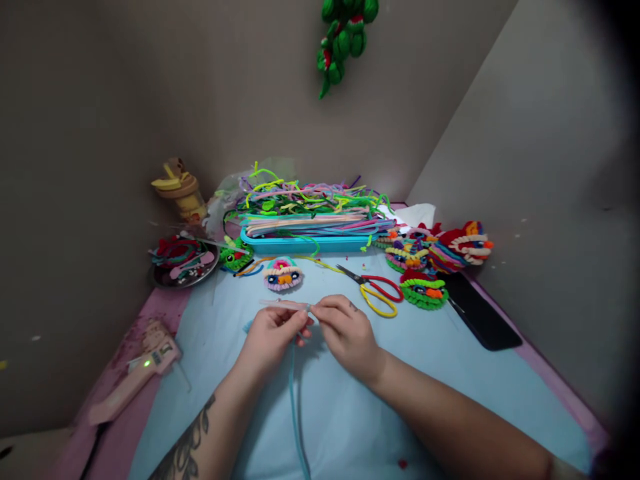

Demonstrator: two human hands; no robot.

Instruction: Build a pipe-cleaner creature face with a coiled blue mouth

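My left hand (273, 335) and my right hand (345, 330) meet over the light blue mat (425, 373), fingertips pinched together on a pale pink pipe cleaner (283, 304) that pokes out to the left. A light blue pipe cleaner (296, 407) runs from under my hands toward me. Both hands are closed in a pinch. Just beyond them lies a small round pipe-cleaner figure (283, 273), with red and yellow scissors (377, 290) to its right.
A teal tray (300, 243) heaped with colourful pipe cleaners stands at the back. Finished figures (440, 257) cluster at the right beside a black flat object (483, 313). A pink glue gun (137, 373) lies at the left, a dark dish of scraps (183, 263) behind it.
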